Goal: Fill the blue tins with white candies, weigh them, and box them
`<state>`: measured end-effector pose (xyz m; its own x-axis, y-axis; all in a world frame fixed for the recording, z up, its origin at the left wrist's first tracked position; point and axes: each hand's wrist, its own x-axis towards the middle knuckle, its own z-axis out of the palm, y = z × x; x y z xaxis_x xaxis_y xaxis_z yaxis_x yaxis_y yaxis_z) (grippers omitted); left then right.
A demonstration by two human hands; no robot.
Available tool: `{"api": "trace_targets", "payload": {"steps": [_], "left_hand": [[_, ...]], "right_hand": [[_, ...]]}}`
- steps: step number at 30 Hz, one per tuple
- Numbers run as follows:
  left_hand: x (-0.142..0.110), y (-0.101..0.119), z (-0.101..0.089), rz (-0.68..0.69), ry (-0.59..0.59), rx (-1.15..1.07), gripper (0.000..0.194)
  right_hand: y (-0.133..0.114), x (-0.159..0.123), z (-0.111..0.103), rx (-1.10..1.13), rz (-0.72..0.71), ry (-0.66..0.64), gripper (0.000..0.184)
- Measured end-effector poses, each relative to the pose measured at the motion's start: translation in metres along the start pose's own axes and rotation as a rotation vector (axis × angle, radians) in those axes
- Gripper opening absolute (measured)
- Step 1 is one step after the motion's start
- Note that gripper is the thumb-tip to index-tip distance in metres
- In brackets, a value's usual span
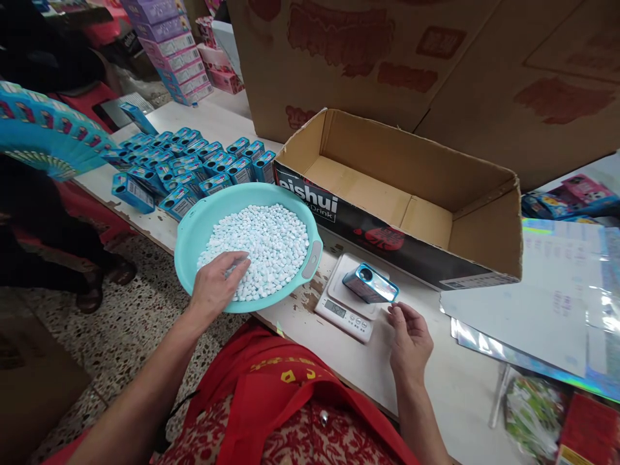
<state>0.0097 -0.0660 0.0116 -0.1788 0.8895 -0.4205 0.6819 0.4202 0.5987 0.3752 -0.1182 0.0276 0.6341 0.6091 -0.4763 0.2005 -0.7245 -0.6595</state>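
My left hand (217, 284) is over the near left side of a turquoise basin (186, 248), close against a heap of small white pellets (271, 245). Its thumb and forefinger are pinched together; what lies between them is too small to make out. A small blue box (371, 284) with a round dark hole in its end lies on a white digital scale (346, 313), whose display is lit. Just right of the scale, my right hand (411, 332) has its fingers loosely bent and apart, the tips near the box's corner, holding nothing that I can see.
Many similar blue boxes (188, 165) stand left behind the basin. An open cardboard carton (397, 239) is behind the scale, before a larger carton (411, 64). Shiny printed sheets (527, 316) and a plastic packet (533, 413) lie right. A person's legs (62, 252) are at left.
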Motion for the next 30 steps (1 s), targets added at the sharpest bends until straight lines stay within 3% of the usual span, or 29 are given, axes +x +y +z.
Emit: {"api": "trace_targets", "payload": {"steps": [5, 9, 14, 16, 18, 20, 21, 23, 26, 28, 30], "left_hand": [[0.001, 0.001, 0.0, -0.028, -0.014, -0.024, 0.033], [0.002, 0.002, 0.0, -0.04, -0.012, -0.051, 0.033], [0.0, 0.001, 0.002, -0.021, -0.005, -0.105, 0.028], [-0.003, -0.001, 0.003, -0.016, -0.005, -0.114, 0.026], [-0.005, -0.001, 0.005, -0.033, -0.004, -0.125, 0.026], [-0.006, 0.003, 0.003, -0.071, 0.004, -0.146, 0.026], [-0.006, 0.008, 0.0, -0.085, 0.0, -0.176, 0.029], [-0.002, 0.024, -0.01, -0.039, -0.033, -0.278, 0.047], [0.007, 0.057, -0.034, 0.263, -0.118, -0.385, 0.068], [0.012, 0.075, -0.052, 0.432, -0.163, -0.355, 0.055], [0.015, 0.084, -0.067, 0.445, -0.185, -0.312, 0.037]], "right_hand": [[0.002, 0.002, -0.002, 0.067, -0.185, -0.081, 0.05], [-0.004, 0.009, 0.011, 0.042, -0.32, -0.17, 0.073], [-0.028, 0.016, 0.029, -0.263, -0.237, -0.21, 0.059], [-0.042, 0.019, 0.031, -0.312, -0.189, -0.175, 0.058], [-0.057, 0.02, 0.032, -0.32, -0.159, -0.05, 0.06], [-0.075, 0.019, 0.037, -0.34, -0.18, 0.026, 0.059], [-0.084, 0.016, 0.042, -0.346, -0.227, 0.002, 0.057], [-0.103, 0.005, 0.059, -0.318, -0.386, -0.168, 0.051], [-0.129, -0.019, 0.092, -0.181, -0.683, -0.49, 0.037], [-0.141, -0.034, 0.114, -0.108, -0.817, -0.654, 0.029], [-0.147, -0.045, 0.13, -0.073, -0.884, -0.759, 0.026]]}}
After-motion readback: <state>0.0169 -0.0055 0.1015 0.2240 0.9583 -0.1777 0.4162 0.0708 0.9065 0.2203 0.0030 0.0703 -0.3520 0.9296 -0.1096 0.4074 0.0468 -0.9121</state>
